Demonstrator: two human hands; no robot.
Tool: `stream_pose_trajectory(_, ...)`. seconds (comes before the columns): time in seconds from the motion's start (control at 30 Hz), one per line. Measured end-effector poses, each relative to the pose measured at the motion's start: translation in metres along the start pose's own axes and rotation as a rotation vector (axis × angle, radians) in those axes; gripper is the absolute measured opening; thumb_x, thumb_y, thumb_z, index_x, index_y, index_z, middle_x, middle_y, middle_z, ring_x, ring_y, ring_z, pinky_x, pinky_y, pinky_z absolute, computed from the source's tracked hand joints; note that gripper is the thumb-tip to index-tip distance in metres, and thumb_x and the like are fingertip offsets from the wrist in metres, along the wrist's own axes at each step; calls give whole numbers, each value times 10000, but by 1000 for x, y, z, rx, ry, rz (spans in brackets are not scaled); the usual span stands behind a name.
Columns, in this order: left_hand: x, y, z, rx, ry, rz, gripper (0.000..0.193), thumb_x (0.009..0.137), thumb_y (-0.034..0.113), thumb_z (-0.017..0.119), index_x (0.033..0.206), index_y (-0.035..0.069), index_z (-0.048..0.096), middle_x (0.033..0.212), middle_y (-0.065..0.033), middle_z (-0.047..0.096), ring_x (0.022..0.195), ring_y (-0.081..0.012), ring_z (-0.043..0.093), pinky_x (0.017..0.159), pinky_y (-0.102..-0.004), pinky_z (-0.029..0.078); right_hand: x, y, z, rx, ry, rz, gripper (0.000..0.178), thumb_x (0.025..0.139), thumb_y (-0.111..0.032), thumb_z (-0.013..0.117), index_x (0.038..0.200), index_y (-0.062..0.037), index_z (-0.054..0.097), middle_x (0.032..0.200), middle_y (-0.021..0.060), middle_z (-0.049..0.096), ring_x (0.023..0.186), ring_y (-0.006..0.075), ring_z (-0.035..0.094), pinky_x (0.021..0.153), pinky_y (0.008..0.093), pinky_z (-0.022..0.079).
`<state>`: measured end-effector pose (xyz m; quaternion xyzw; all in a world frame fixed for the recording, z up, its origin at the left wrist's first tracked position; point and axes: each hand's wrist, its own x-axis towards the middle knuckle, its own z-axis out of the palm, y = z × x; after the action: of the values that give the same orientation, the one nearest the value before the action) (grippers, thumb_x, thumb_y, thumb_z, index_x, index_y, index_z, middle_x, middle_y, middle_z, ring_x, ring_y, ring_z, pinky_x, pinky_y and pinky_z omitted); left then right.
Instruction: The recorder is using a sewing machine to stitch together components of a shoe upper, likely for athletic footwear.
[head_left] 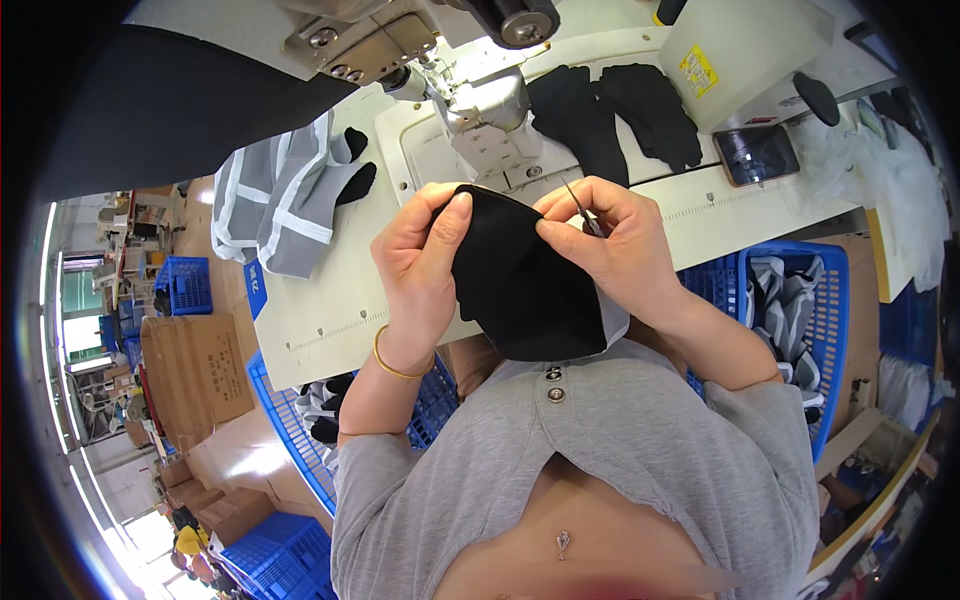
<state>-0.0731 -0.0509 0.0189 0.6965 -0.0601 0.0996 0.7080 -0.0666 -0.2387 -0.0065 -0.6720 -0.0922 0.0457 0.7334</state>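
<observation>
A black fabric piece [525, 280] with a grey part showing at its lower right edge hangs between my two hands, in front of my body and over the table's front edge. My left hand [420, 265] is closed on its upper left corner, thumb on top. My right hand [622, 245] pinches the upper right edge between thumb and index finger. A thin pointed metal tool [590, 222] also sits in my right hand, its tip sticking up past the fingers; its exact kind is hard to make out.
Beyond my hands stands a sewing machine [490, 120]. Grey pieces with white stripes [290, 205] lie left on the table [345, 335]; black pieces [650, 115] and a phone [757, 155] lie right. Blue baskets [832, 340] holding striped pieces flank me. A cardboard box [195, 380] stands left.
</observation>
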Motion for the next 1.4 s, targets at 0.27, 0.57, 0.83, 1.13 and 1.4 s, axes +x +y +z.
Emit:
stream_pose_trajectory(0.27, 7, -3, 4, 89, -63, 64, 127, 957, 67, 590, 973, -37, 661, 854, 8, 618, 773, -43, 515, 689, -183, 421, 2, -2, -3, 17, 49, 10, 144, 820, -85, 718, 920, -2, 655, 842, 32, 679, 727, 33, 584, 627, 201, 479)
stream_pose_trajectory(0.57, 17, 8, -9, 235, -75, 83, 134, 946, 73, 595, 974, -39, 664, 874, -23, 653, 785, -63, 553, 705, -198, 444, 20, 3, -4, -69, -141, -33, 173, 854, -118, 681, 958, 20, 686, 836, 32, 670, 753, 73, 575, 661, 253, 462)
stream_pose_trajectory(0.83, 75, 14, -28, -71, -158, -161, 104, 873, 55, 676, 932, -30, 668, 880, -34, 678, 798, -75, 596, 737, -217, 482, 24, -15, 21, -70, -5, -103, 169, 870, -118, 670, 943, 35, 679, 709, -1, 627, 670, 19, 503, 583, 218, 423)
stream_pose_trajectory(1.13, 102, 21, -34, -120, -125, -354, 99, 844, 26, 694, 912, -37, 659, 864, -78, 684, 726, -108, 643, 662, -220, 509, 45, -12, 33, 67, 51, -93, 122, 875, -92, 663, 870, 30, 667, 645, -64, 532, 618, -4, 426, 538, 200, 350)
stream_pose_trajectory(1.4, 113, 32, -29, -69, -27, -453, 131, 794, -57, 691, 925, -57, 689, 874, -92, 699, 784, -155, 670, 720, -271, 540, 54, -9, 37, 104, 67, -125, 121, 878, -95, 670, 851, 23, 665, 634, -73, 509, 602, -5, 413, 523, 197, 332)
